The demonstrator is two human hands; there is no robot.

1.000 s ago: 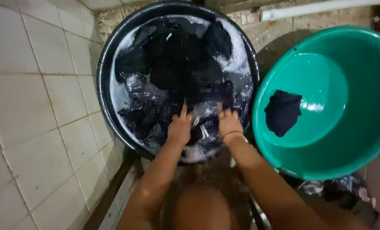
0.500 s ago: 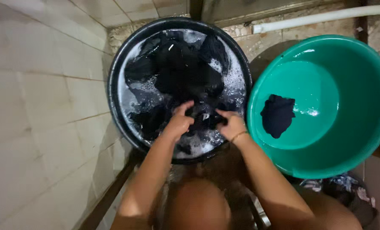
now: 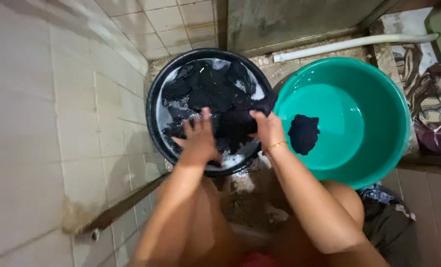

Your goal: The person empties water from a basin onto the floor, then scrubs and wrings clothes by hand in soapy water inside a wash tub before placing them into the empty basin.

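A black basin (image 3: 153,106) holds soapy water and several dark wet clothes. My left hand (image 3: 196,138) and my right hand (image 3: 266,129) both grip one dark garment (image 3: 235,123), lifted a little above the suds at the basin's near side. To the right stands a teal basin (image 3: 379,94) with clear water and one dark cloth (image 3: 303,133) lying in it. A thin gold bangle sits on my right wrist.
A white tiled wall (image 3: 42,123) rises on the left. A white pipe (image 3: 354,44) runs along the back wall behind the basins. Patterned cloth (image 3: 428,89) lies at the right edge, and more dark fabric (image 3: 389,217) lies below the teal basin.
The view has pulled back and up, so both basins look smaller. My hands have raised the dark garment out of the suds, and it now hangs between them.
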